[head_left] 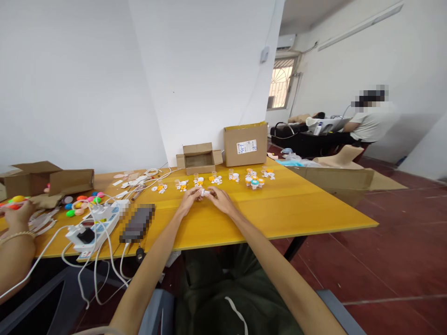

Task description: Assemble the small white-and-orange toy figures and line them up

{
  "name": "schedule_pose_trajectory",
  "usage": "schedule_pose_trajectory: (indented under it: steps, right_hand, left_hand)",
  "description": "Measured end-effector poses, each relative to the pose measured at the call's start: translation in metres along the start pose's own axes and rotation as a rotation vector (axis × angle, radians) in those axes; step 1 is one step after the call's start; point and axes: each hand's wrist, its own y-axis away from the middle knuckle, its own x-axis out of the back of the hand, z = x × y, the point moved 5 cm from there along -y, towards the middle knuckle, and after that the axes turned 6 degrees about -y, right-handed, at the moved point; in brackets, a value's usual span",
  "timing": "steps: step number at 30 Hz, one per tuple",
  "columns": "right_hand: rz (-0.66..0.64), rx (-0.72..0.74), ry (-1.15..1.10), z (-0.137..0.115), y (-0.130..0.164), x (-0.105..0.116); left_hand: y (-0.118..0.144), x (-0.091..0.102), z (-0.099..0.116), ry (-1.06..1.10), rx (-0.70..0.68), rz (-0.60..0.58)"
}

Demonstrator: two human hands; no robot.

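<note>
Over the yellow table [265, 209], my left hand [189, 201] and my right hand [218, 200] meet with closed fingers on a small white plastic piece [204, 192]. Its exact kind is too small to make out, and the fingers cover part of it. Just beyond my hands lie small heaps of white and orange parts [213, 179] with clear cups [231, 172] among them. To the right of my right hand stands a cluster of small round pieces with teal and orange tops [254, 183].
At the back are an open cardboard box [199, 163] and a taller carton [245, 145]. On the left lie a phone [138, 223], a power strip [104, 228] with cables, and coloured balls [82, 202] near another person's hand [17, 218]. Someone sits [373, 123] far right.
</note>
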Motion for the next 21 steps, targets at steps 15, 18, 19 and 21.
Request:
schedule_pose_trajectory:
  steps: [15,18,19,21]
  right_hand:
    - [-0.009,0.163,-0.156,0.0,-0.002,-0.001]
    - [-0.009,0.086,-0.193,0.007,-0.004,-0.004]
    - [-0.013,0.055,-0.199,0.008,-0.005,-0.005]
    - [-0.037,0.014,-0.19,0.009,-0.005,-0.007]
  left_hand:
    - [-0.003,0.001,-0.006,-0.043,-0.006,-0.044]
    - [-0.004,0.002,-0.008,-0.048,-0.018,-0.041]
    - [-0.004,0.002,-0.009,-0.051,-0.02,-0.039]
    - [-0.004,0.003,-0.01,-0.06,-0.016,-0.039]
